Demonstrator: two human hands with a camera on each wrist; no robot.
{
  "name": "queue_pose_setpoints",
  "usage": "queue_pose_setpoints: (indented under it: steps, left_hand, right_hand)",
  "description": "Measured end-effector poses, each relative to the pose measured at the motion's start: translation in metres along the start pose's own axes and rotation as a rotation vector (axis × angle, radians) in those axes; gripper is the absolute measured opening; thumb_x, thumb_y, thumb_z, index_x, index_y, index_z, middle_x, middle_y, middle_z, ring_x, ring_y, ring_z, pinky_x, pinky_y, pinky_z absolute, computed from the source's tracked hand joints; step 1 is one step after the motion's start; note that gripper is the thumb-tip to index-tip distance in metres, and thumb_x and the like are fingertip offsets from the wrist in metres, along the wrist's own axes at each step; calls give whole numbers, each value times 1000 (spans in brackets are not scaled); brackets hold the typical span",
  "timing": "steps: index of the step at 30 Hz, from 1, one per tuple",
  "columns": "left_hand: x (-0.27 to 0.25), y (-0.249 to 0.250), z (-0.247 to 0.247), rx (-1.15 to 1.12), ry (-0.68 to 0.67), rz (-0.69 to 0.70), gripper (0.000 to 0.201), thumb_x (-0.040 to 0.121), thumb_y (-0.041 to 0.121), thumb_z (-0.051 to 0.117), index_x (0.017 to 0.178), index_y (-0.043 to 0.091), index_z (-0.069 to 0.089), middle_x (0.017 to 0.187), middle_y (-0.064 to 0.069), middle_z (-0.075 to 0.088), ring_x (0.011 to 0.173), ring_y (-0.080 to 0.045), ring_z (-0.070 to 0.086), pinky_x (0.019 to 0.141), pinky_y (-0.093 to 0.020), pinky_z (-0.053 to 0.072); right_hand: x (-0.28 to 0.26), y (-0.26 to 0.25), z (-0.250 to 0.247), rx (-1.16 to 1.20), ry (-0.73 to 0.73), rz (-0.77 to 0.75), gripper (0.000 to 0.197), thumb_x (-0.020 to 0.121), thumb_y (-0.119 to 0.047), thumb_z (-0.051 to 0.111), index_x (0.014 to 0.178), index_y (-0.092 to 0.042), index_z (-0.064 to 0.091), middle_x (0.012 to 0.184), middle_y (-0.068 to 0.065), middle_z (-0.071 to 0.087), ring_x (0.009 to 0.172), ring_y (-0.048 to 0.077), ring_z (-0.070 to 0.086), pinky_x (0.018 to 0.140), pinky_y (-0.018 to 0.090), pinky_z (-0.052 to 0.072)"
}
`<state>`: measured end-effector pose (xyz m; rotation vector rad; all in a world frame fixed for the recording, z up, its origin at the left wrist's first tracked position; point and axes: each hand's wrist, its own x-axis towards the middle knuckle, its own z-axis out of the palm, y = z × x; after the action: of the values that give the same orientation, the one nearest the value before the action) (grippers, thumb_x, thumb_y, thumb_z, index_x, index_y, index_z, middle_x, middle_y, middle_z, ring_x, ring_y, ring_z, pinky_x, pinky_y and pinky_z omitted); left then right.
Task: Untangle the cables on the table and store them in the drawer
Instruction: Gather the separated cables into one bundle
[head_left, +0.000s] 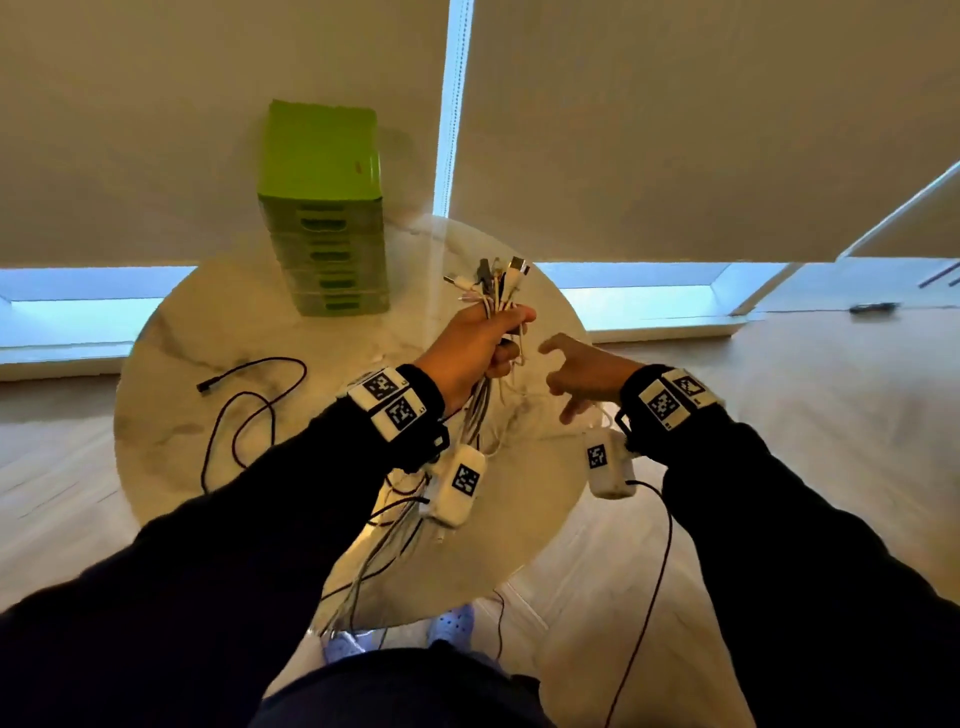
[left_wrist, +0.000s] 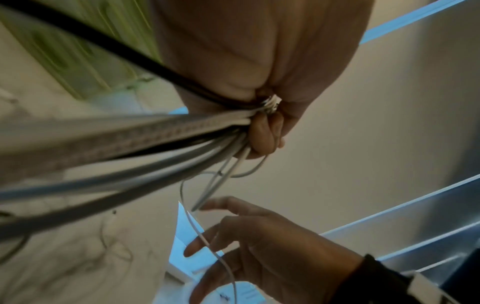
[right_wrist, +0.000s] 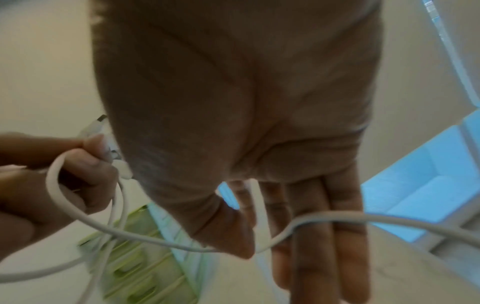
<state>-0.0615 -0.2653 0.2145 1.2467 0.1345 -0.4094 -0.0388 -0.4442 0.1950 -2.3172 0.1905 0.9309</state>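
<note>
My left hand (head_left: 488, 340) grips a bundle of cables (head_left: 498, 291) above the round marble table (head_left: 171, 364); plug ends stick up from the fist and the rest hangs down off the near edge. In the left wrist view the fist (left_wrist: 262, 115) closes on white and dark cables (left_wrist: 130, 144). My right hand (head_left: 576, 376) hovers just right of the bundle with fingers spread; a white cable (right_wrist: 298, 224) crosses its straight fingers (right_wrist: 327, 236). A black cable (head_left: 244, 410) lies loose on the table's left side. The green drawer unit (head_left: 324, 223) stands at the far edge, drawers closed.
Window blinds hang behind the table, with a bright strip of window below. Pale wooden floor surrounds the table. A black wire (head_left: 654, 571) hangs from the right wrist device down past the table's edge.
</note>
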Motion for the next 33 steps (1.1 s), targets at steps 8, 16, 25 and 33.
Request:
queue_pose_setpoints:
  steps: [8,16,25,33]
  left_hand:
    - [1,-18,78,86,-227,-30,17,102,19,55,109,7,65,83,3,56,53,-8,35,47,-18,29]
    - [9,-43,96,302,-173,28,33,99,23,60,118,-4,63,91,-13,46,53,-10,34,47,-20,31]
    - [10,-76,111,417,-166,-1,23,99,30,60,110,14,73,93,-1,66,54,-5,50,55,-21,42]
    - [21,-72,102,323,-137,-19,29,99,29,61,111,4,69,89,-14,48,51,-11,35,49,-23,33]
  right_hand:
    - [-35,107,9,-120,142,-175,24,104,-28,47,126,-26,55,91,6,65,75,19,58,70,30,46]
    - [-61,216,46,24,293,-14,23,101,-17,49,110,-22,28,81,2,71,66,21,66,69,36,53]
    - [-57,144,30,-87,389,-368,29,99,-34,54,125,-21,51,119,-2,68,112,19,61,99,40,45]
    - [-63,154,5,-83,518,-440,11,101,-19,51,108,-12,53,95,1,57,85,16,52,74,23,39]
